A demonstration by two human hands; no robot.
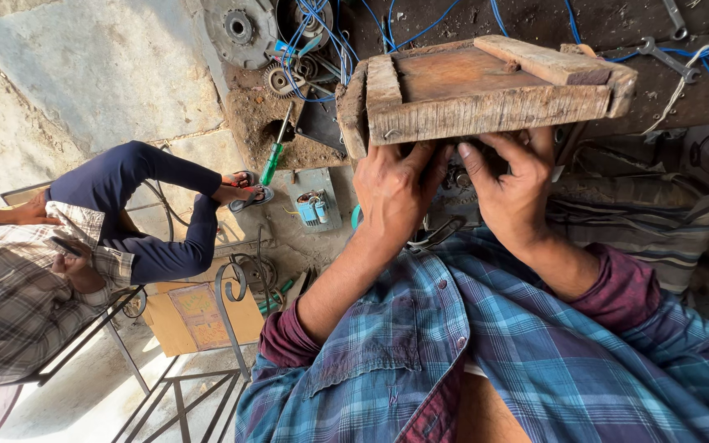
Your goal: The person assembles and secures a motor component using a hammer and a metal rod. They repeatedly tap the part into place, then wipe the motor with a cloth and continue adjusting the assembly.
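Observation:
My left hand and my right hand are pressed close together just under the near edge of a rough wooden block frame. Both have their fingers curled around a small dark metal part, which my fingers and the wood mostly hide. The frame rests on a dirty dark workbench. My sleeves are blue plaid with maroon cuffs.
A green-handled screwdriver, blue wires, gears and wrenches lie around the frame. A small blue and white electrical unit sits below it. At left another person sits on a metal chair, with cardboard nearby.

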